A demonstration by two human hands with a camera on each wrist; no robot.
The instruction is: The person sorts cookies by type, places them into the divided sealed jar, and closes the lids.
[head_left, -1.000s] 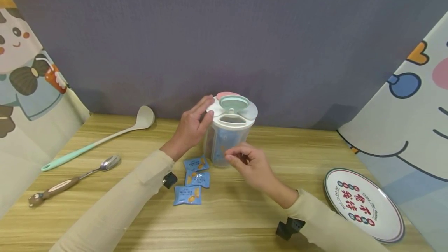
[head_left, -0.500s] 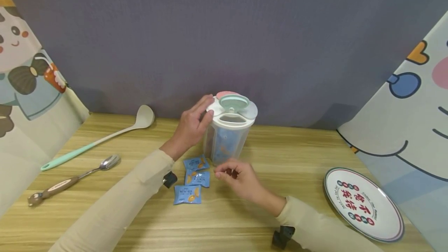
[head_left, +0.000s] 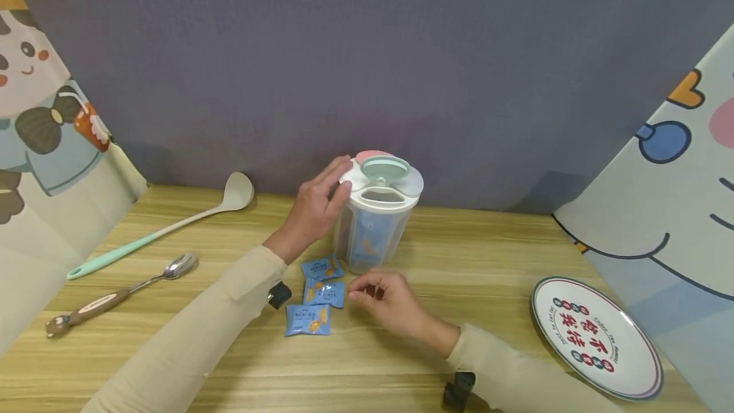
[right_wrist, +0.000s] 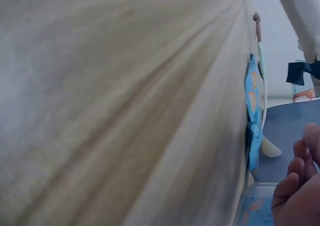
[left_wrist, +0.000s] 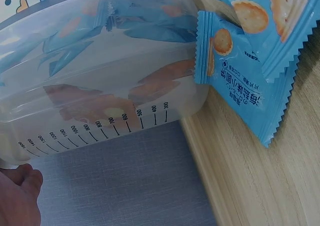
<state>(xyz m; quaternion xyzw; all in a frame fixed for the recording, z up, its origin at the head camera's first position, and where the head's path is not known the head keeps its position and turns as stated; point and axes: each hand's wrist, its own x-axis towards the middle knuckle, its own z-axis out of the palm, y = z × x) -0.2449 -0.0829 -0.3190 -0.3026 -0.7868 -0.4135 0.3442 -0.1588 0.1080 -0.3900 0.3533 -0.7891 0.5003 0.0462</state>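
A clear storage container (head_left: 375, 234) stands upright, with blue and reddish packets behind its walls. Its white lid has a raised green flap (head_left: 384, 171) over an opening, and a pink flap behind. My left hand (head_left: 312, 209) holds the lid's left rim, fingers behind and thumb in front. Three blue biscuit packets (head_left: 323, 292) lie to the container's front left, the back two touching. My right hand (head_left: 390, 303) is just right of the middle packet, loosely curled, with nothing visible between thumb and index finger. In the left wrist view, round biscuits are printed on a packet (left_wrist: 245, 70).
On the left lie a ladle (head_left: 172, 228) with a mint handle and a metal spoon (head_left: 129, 292) with a brown bear handle. A white plate (head_left: 596, 336) with red lettering sits at the right. A grey panel (head_left: 367, 69) rises behind the wooden table.
My right hand has moved down and left, from the container's front to beside the middle packet. My left hand, the container and the packets have stayed in place.
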